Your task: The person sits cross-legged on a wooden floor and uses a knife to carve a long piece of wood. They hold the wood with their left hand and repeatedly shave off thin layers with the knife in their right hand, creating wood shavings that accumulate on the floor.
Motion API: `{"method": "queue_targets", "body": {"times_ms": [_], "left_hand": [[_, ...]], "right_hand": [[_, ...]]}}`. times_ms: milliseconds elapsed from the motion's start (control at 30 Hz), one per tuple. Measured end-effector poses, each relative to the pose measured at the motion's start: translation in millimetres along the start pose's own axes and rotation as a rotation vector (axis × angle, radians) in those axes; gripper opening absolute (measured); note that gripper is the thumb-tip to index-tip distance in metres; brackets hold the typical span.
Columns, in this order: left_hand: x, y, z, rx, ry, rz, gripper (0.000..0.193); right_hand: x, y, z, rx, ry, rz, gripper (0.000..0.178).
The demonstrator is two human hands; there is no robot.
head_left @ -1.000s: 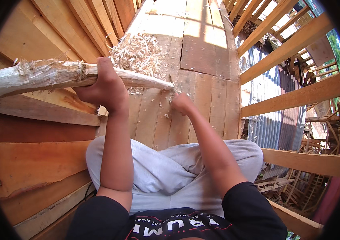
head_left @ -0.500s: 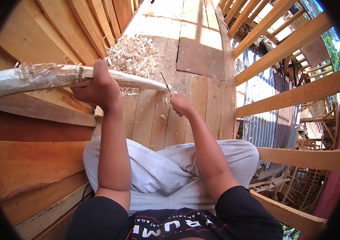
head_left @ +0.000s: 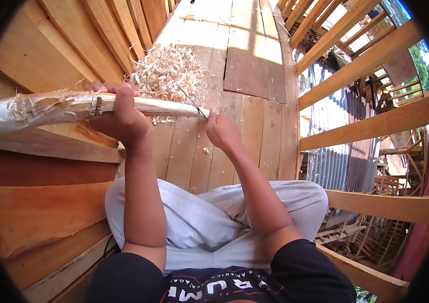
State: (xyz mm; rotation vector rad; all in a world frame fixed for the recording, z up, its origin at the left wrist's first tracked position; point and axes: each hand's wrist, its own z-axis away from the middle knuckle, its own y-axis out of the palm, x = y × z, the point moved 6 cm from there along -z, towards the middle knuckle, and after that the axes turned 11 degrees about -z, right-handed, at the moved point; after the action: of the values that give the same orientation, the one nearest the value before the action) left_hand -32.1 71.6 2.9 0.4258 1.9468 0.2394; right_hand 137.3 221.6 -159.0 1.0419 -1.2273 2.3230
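Note:
A long, pale, curved wooden branch [head_left: 48, 107] reaches in from the left edge, its bark partly stripped and rough with torn fibres. My left hand [head_left: 126, 113] is wrapped round it near the tapered end, thumb on top. My right hand [head_left: 223, 132] is closed on the handle of a knife [head_left: 190, 102], whose thin dark blade lies across the branch's tip and points up to the left. The handle is mostly hidden in my fist.
A heap of curled wood shavings [head_left: 166, 70] lies on the plank floor [head_left: 247, 118] beyond the branch. A flat board [head_left: 253, 76] rests farther off. Plank walling [head_left: 48, 207] rises at my left, slatted railing [head_left: 376, 118] at my right. My crossed legs [head_left: 214, 212] are in front of me.
The knife and right hand have shifted slightly left, and the blade now tilts more toward the left. The branch's near-tip part has dropped a little, and my left hand's fingers show above it.

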Motion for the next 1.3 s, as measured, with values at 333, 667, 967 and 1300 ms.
{"method": "queue_targets", "body": {"times_ms": [333,667,967,1300], "left_hand": [[1,10,0,0.175,-0.047,0.182,0.033],[4,14,1,0.239,-0.035,0.210,0.033],[-1,14,-1,0.201,-0.025,0.180,0.032],[3,-5,-8,0.039,0.039,-0.055,0.026]], "right_hand": [[-48,-1,-12,-0.074,0.039,0.048,0.050],[-82,11,-36,-0.067,0.027,0.158,0.048],[-90,21,-45,-0.053,0.041,0.235,0.045],[-44,27,-14,-0.077,-0.068,-0.032,0.050]]}}
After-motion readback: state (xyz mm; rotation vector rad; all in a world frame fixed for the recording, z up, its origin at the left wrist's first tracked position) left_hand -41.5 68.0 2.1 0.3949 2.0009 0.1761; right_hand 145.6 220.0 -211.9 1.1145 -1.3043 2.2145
